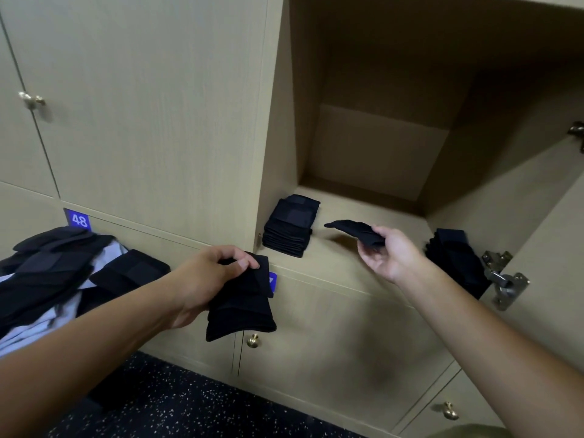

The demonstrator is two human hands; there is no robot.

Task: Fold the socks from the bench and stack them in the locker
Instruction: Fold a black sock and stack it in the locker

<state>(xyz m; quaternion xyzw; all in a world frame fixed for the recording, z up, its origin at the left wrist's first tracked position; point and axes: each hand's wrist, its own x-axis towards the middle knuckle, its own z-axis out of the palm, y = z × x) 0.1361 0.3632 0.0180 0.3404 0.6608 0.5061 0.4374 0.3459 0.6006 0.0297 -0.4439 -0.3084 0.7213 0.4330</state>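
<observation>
My left hand (208, 279) grips a folded black sock (241, 306) that hangs in front of the lower locker doors. Over the floor of the open locker (344, 260), my right hand (390, 252) pinches another folded black sock (355, 231) and holds it flat. A neat stack of folded black socks (290, 227) stands at the locker's left wall. A second dark pile of socks (455, 257) sits at the locker's right side, partly hidden by my right arm. Loose black socks (53, 273) lie heaped on a pale cloth at the left.
The open locker's door (543, 257) swings out to the right, with metal hinges (505, 279) near my right wrist. Closed doors with brass knobs (252, 340) surround the compartment. A blue label reading 48 (78, 220) sits above the sock heap. A dark speckled floor (177, 406) lies below.
</observation>
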